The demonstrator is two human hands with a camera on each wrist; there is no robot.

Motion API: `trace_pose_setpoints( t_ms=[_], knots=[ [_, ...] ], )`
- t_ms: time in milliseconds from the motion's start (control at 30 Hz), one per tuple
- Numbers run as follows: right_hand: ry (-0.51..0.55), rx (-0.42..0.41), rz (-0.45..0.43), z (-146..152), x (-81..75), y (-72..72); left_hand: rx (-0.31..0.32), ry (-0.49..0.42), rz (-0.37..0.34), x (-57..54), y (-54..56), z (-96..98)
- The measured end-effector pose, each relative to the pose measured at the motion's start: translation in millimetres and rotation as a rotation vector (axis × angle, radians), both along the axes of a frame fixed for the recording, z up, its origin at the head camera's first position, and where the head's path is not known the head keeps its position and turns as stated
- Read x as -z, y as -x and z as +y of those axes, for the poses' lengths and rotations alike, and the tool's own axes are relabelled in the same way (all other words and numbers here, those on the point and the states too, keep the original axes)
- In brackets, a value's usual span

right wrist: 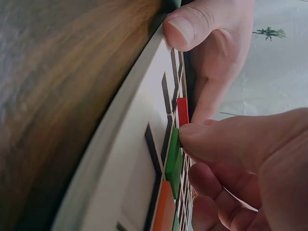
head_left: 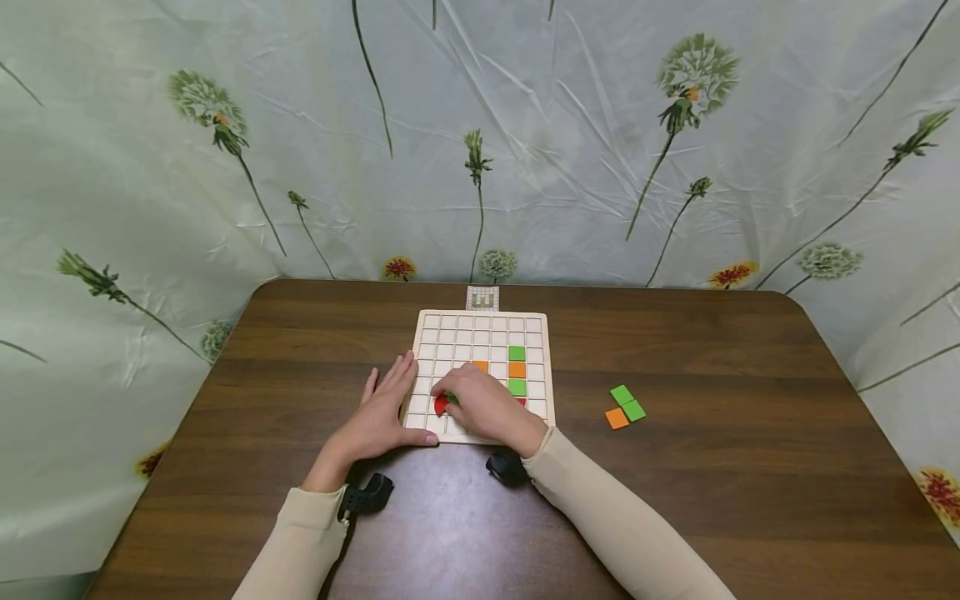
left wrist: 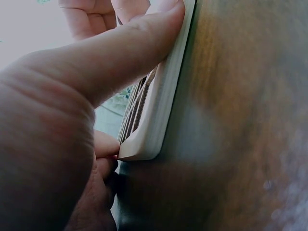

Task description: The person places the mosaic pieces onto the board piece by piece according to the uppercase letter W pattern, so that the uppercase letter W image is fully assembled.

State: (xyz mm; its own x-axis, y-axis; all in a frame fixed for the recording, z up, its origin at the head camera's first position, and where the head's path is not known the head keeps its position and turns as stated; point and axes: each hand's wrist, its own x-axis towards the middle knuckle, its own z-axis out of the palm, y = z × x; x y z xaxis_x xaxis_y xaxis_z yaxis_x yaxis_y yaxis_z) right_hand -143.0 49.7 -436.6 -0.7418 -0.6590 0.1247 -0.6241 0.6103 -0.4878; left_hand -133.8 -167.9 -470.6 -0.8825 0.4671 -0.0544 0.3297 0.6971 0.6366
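A pale wooden grid board [head_left: 444, 337] lies on the table. My left hand [head_left: 378, 425] rests along its left side with fingers extended, the thumb at the near edge. Over the lower left squares, my right hand [head_left: 487, 404] pinches a red tile [head_left: 440, 406] between thumb and index finger. Beside that thumb, in the right wrist view, a green tile [right wrist: 173, 159] sits in the grid, with an orange tile [right wrist: 164, 207] next to it. Further right on the board, a column holds a green tile [head_left: 517, 353], an orange tile [head_left: 517, 370] and more, partly hidden by my right hand.
Loose on the table to the right are two green tiles [head_left: 622, 395] and one orange tile [head_left: 617, 418]. A small patterned card [head_left: 482, 298] lies behind the board at the table's [head_left: 750, 358] far edge. A flower-printed curtain [head_left: 555, 208] hangs behind.
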Motion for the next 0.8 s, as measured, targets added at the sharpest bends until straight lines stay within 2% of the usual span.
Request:
trace_pose_setpoints(
  t_ms=[200,400,567,800],
  knots=[
    [0.001,0.037,0.006,0.7,2.2,-1.4,0.001,0.007,-0.001,1.4,0.3,0.1],
    [-0.047,0.081,0.031,-2.7,2.8,-2.7,-0.004,0.008,0.0,-0.7,0.0,1.0],
    [-0.083,0.071,0.044,-6.3,2.3,-2.4,-0.006,0.002,-0.007,-2.3,-1.1,1.5],
    [-0.078,0.044,0.049,-8.2,3.0,-1.2,-0.001,0.001,0.001,-2.6,-1.4,1.9]
  ],
)
